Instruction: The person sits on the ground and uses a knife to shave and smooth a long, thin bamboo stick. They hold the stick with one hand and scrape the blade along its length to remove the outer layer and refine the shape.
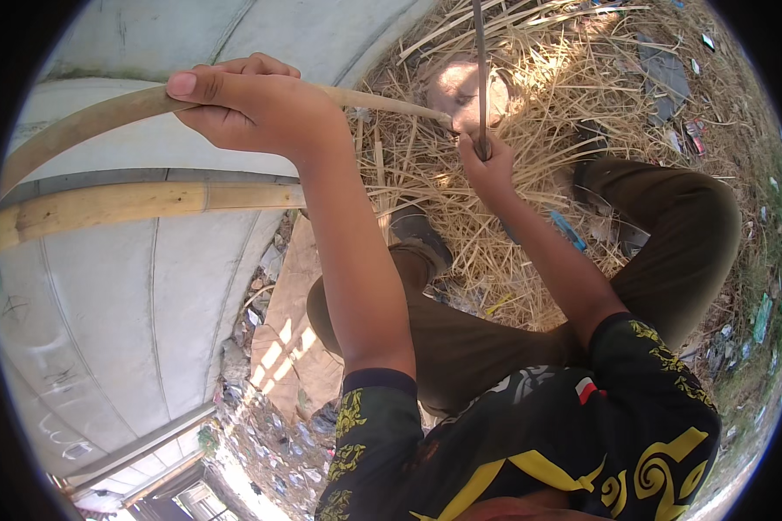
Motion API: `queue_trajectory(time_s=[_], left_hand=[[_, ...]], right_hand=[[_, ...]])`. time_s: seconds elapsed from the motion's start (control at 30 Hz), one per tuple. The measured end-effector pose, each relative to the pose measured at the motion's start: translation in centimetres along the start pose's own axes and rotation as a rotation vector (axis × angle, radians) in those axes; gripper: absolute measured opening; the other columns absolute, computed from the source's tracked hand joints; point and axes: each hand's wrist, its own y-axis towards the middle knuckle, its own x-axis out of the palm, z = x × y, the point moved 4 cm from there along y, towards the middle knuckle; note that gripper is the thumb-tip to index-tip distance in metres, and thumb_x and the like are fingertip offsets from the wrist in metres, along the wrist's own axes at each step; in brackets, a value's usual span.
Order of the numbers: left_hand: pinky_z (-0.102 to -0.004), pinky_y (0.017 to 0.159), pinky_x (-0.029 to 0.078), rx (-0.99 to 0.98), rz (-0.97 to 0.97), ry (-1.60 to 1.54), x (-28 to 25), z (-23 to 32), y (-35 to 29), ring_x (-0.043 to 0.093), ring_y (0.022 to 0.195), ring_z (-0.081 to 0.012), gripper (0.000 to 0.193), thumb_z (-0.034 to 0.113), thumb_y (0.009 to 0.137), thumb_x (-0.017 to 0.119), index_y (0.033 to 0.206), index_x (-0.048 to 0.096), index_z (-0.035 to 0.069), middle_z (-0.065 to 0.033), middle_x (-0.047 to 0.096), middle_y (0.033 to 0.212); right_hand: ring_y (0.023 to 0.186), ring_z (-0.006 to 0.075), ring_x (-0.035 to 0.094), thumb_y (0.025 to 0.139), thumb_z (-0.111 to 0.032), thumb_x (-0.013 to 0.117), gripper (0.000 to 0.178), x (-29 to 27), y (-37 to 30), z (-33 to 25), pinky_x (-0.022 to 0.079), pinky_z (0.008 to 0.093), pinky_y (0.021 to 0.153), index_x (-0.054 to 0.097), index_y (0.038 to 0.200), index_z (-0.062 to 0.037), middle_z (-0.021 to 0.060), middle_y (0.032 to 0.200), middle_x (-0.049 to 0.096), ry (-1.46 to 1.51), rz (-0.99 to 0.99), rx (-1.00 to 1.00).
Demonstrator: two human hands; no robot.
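Note:
My left hand (pixel 252 108) is closed round a long, flexible bamboo strip (pixel 87 122), its thumb lying along the top. The strip curves down to the left edge of the view. Its other end runs right, tapering to a point beside my right hand (pixel 490 167). That hand is a closed fist on a long-bladed knife (pixel 480 69), seen nearly edge-on and pointing away from me. The knife's handle is mostly hidden by the fingers. Beneath the blade and the strip's tip sits a round, pale wooden block (pixel 465 91).
Pale bamboo shavings (pixel 530 113) cover the ground around the block and my feet. At left, a yellow bamboo pole (pixel 113 213) runs along a grey panelled wall (pixel 104 295). A brown board (pixel 291 321) lies near my left knee. A blue object (pixel 567 230) and scattered litter lie to the right.

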Motion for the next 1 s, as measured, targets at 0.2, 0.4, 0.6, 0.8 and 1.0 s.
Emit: queue_trajectory(time_s=[0.2, 0.4, 0.6, 0.8, 1.0], left_hand=[[-0.0214, 0.037, 0.028, 0.026, 0.04, 0.002, 0.0, 1.0, 0.8, 0.032, 0.043, -0.0071, 0.05, 0.055, 0.107, 0.031, 0.086, 0.032, 0.01, 0.0021, 0.031, 0.062], [-0.0312, 0.048, 0.031, -0.036, 0.193, 0.167, -1.2, 0.3, 1.2, 0.043, 0.056, -0.0096, 0.045, 0.045, 0.11, 0.023, 0.104, 0.039, 0.004, -0.0004, 0.04, 0.072], [-0.0232, 0.076, 0.033, -0.072, 0.284, 0.318, -2.0, -0.7, 1.1, 0.057, 0.081, -0.0198, 0.043, 0.036, 0.111, 0.018, 0.114, 0.04, -0.001, -0.0101, 0.048, 0.095], [-0.0209, 0.078, 0.042, -0.033, 0.316, 0.381, -3.2, -2.2, 2.5, 0.058, 0.082, -0.021, 0.039, 0.033, 0.112, 0.02, 0.108, 0.039, -0.001, -0.0115, 0.048, 0.097], [-0.0368, 0.051, 0.022, -0.068, 0.216, 0.076, -1.6, -1.6, 1.5, 0.035, 0.05, -0.0121, 0.038, 0.04, 0.109, 0.038, 0.088, 0.037, 0.008, 0.0013, 0.032, 0.062]], right_hand=[[0.052, 0.0217, 0.063, 0.085, -0.036, 0.073, 0.044, -3.3, -2.9, 11.6, 0.049, 0.0357, 0.05, 0.068, 0.084, 0.0069, 0.0131, 0.061, 0.063, -0.576, -0.079, 0.54], [0.053, 0.0262, 0.066, 0.083, -0.045, 0.071, 0.05, -2.7, 2.3, 2.9, 0.052, 0.0365, 0.054, 0.068, 0.074, 0.0038, 0.0147, 0.062, 0.066, -0.657, -0.064, 0.412], [0.053, 0.008, 0.041, 0.09, -0.02, 0.067, 0.024, 0.1, 0.8, -9.0, 0.035, 0.0321, 0.05, 0.063, 0.085, 0.0035, 0.0022, 0.056, 0.05, -0.048, -0.049, 0.023], [0.075, 0.034, 0.069, 0.086, -0.03, 0.066, 0.037, -3.4, -4.1, 7.9, 0.053, 0.0446, 0.069, 0.068, 0.095, 0.0055, 0.0231, 0.083, 0.069, -0.567, -0.157, 0.468], [0.082, 0.0377, 0.071, 0.085, -0.031, 0.066, 0.038, -3.7, -0.6, 3.3, 0.056, 0.0451, 0.074, 0.07, 0.088, 0.0067, 0.0255, 0.085, 0.07, -0.711, -0.131, 0.485]])
